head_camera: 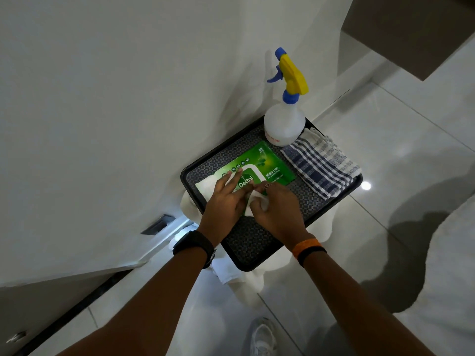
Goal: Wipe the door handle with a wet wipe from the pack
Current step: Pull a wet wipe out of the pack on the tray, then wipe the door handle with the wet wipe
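Observation:
A green wet-wipe pack point(267, 167) lies flat on a black tray point(334, 199). My left hand point(225, 201) presses down on the pack with its fingers spread. My right hand point(279, 210) pinches a white wet wipe point(253, 201) at the pack's opening, partly pulled out. A dark recessed fitting point(157, 224) sits in the edge of the white door at the left; I cannot tell whether it is the handle.
A white spray bottle point(284, 124) with a yellow and blue trigger stands at the tray's far corner. A blue-and-white checked cloth point(321, 164) lies folded beside it. The tray rests on a white stand point(257, 278). A white wall rises at the left and glossy floor tiles lie around.

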`<state>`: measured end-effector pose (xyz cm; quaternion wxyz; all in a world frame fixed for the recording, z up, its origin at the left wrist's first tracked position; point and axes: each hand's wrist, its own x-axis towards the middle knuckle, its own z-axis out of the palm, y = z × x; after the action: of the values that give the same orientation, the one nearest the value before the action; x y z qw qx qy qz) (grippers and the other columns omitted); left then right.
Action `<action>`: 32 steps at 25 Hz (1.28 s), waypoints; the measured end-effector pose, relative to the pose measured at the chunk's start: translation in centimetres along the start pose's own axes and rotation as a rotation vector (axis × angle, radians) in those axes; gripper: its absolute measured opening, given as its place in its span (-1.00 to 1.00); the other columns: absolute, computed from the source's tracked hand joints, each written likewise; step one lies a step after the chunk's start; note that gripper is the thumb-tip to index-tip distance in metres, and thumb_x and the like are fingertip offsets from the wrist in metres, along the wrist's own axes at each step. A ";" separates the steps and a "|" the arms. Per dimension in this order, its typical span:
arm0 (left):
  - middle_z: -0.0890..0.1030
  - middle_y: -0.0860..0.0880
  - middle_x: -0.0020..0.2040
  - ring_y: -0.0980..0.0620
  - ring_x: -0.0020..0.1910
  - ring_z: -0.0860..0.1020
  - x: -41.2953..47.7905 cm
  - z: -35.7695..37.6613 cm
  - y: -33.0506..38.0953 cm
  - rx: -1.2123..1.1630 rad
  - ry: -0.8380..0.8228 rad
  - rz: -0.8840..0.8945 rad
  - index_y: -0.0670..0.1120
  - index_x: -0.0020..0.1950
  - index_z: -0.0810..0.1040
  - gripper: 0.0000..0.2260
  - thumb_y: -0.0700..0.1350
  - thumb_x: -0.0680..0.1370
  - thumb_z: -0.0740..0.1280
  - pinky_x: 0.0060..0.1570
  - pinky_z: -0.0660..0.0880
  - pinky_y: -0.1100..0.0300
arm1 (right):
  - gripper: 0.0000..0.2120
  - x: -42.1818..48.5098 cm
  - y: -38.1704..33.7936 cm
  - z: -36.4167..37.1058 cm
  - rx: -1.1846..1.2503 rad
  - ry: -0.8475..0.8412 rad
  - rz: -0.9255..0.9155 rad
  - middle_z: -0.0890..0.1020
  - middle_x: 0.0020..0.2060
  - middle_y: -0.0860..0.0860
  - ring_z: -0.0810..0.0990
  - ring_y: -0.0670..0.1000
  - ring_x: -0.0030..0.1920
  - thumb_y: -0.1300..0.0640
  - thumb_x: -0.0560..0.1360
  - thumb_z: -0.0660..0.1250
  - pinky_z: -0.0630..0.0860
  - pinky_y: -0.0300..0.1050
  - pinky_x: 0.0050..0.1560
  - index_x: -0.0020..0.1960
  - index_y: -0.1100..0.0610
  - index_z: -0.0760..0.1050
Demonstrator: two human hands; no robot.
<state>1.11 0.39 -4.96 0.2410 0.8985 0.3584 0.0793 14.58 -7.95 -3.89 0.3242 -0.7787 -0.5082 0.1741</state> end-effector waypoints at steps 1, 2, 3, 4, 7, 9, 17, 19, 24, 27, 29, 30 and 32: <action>0.38 -0.26 0.54 -0.35 0.51 0.30 0.0 0.1 -0.1 -0.009 -0.001 0.004 -0.20 0.38 0.60 -0.68 -0.32 0.63 0.33 0.49 0.33 -0.16 | -0.84 0.0 0.0 -0.1 -0.006 0.002 0.014 0.71 -0.14 0.19 0.67 0.16 -0.13 0.23 0.45 0.45 0.51 -0.15 -0.07 0.00 0.28 0.64; 0.38 -0.26 0.53 -0.35 0.52 0.30 0.2 0.0 -0.3 -0.018 -0.002 0.005 -0.20 0.37 0.61 -0.68 -0.33 0.62 0.34 0.49 0.32 -0.15 | -0.85 0.1 -0.2 -0.1 0.012 -0.001 0.037 0.71 -0.16 0.17 0.65 0.13 -0.16 0.22 0.46 0.45 0.50 -0.17 -0.10 -0.01 0.27 0.64; 0.38 -0.25 0.54 -0.33 0.53 0.29 0.5 -0.1 -0.5 -0.030 -0.010 -0.001 -0.20 0.36 0.61 -0.68 -0.34 0.62 0.33 0.51 0.28 -0.13 | -0.87 0.4 -0.2 -0.1 0.051 -0.004 0.073 0.70 -0.18 0.13 0.62 0.07 -0.19 0.21 0.48 0.44 0.46 -0.24 -0.13 -0.02 0.25 0.65; 0.36 -0.24 0.55 -0.29 0.55 0.27 0.9 -0.2 -0.6 -0.060 -0.026 -0.020 -0.20 0.36 0.61 -0.69 -0.35 0.62 0.32 0.53 0.23 -0.07 | -0.89 0.8 -0.2 -0.2 0.094 -0.008 0.118 0.68 -0.20 0.08 0.58 0.02 -0.21 0.21 0.49 0.44 0.42 -0.30 -0.19 -0.02 0.23 0.65; 0.38 -0.18 0.55 -0.11 0.60 0.20 1.1 -1.3 -0.2 -0.238 -0.060 -0.122 -0.20 0.39 0.58 -0.71 -0.28 0.67 0.29 0.53 0.11 0.18 | -0.91 2.1 -0.3 -0.9 0.262 -0.015 0.267 0.68 -0.16 0.03 0.60 -0.03 -0.16 0.22 0.54 0.40 0.43 -0.41 -0.22 0.01 0.19 0.67; 0.47 -0.09 0.49 0.12 0.54 0.24 0.0 -2.7 0.5 -0.347 0.004 -0.159 -0.17 0.39 0.58 -0.71 -0.19 0.68 0.32 0.49 0.17 0.25 | -0.91 2.5 -1.1 -1.3 0.380 -0.014 0.324 0.72 -0.11 0.04 0.66 -0.02 -0.11 0.22 0.54 0.41 0.59 -0.26 -0.07 0.02 0.17 0.68; 0.73 0.04 -0.05 0.15 -0.10 0.67 -5.9 -12.4 1.4 -0.604 0.344 -0.353 -0.08 0.13 0.66 -0.79 -0.32 0.55 0.44 -0.04 0.57 0.34 | -0.80 1.1 -11.0 -2.7 0.811 -0.031 0.305 0.74 -0.21 0.07 0.74 0.07 -0.18 0.31 0.51 0.48 0.68 0.00 -0.09 -0.03 0.05 0.55; 0.71 0.09 -0.09 0.18 -0.12 0.66 -8.0 -15.2 1.0 -0.586 0.418 -0.336 -0.05 0.06 0.65 -0.81 -0.32 0.56 0.43 -0.08 0.58 0.38 | -0.74 0.3 -14.4 -2.3 0.848 0.013 0.262 0.68 -0.21 0.03 0.70 0.07 -0.13 0.36 0.50 0.47 0.68 0.05 -0.08 -0.10 0.05 0.49; 0.71 0.04 -0.10 0.13 -0.12 0.65 -15.6 -23.6 -1.1 -0.456 0.581 -0.261 -0.12 0.02 0.66 -0.89 -0.32 0.60 0.40 -0.12 0.57 0.40 | -0.78 -4.2 -25.7 -0.2 0.424 0.204 -0.139 0.57 0.10 -0.04 0.56 -0.14 0.09 0.34 0.46 0.45 0.54 -0.24 0.08 -0.02 0.05 0.60; 0.69 0.12 -0.10 0.25 -0.11 0.64 -21.4 -29.3 -3.2 -0.406 0.665 -0.263 -0.11 0.05 0.67 -0.89 -0.29 0.59 0.43 -0.13 0.52 0.50 | -0.70 -7.6 -33.8 1.6 0.211 0.258 -0.386 0.46 0.20 -0.04 0.47 -0.03 0.20 0.29 0.42 0.48 0.51 -0.22 0.12 0.11 0.07 0.60; 0.68 0.17 -0.10 0.29 -0.10 0.64 -25.0 -33.3 -4.6 -0.402 0.725 -0.273 -0.10 0.05 0.68 -0.88 -0.29 0.58 0.44 -0.14 0.52 0.51 | -0.61 -9.3 -38.8 2.9 0.124 0.249 -0.518 0.49 0.20 0.00 0.49 0.06 0.20 0.32 0.37 0.50 0.56 -0.08 0.11 0.15 0.09 0.58; 0.69 0.18 -0.10 0.28 -0.11 0.64 -27.1 -35.9 -5.5 -0.406 0.763 -0.272 -0.08 0.04 0.68 -0.87 -0.29 0.57 0.44 -0.15 0.52 0.50 | -0.59 -10.0 -41.7 3.6 0.102 0.269 -0.584 0.52 0.19 0.03 0.50 0.09 0.20 0.33 0.36 0.51 0.56 -0.02 0.13 0.17 0.09 0.57; 0.70 0.15 -0.12 0.26 -0.14 0.64 -30.6 -40.5 -6.9 -0.402 0.813 -0.258 -0.06 0.03 0.69 -0.86 -0.28 0.58 0.43 -0.15 0.51 0.48 | -0.63 -10.9 -46.6 4.5 0.088 0.353 -0.676 0.58 0.14 0.09 0.52 0.13 0.16 0.29 0.40 0.50 0.55 0.05 0.14 0.17 0.10 0.56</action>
<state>-38.17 -0.94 27.86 0.2583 0.6783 0.5098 0.4619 -24.38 -3.62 23.98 0.4790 -0.5703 -0.6648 -0.0579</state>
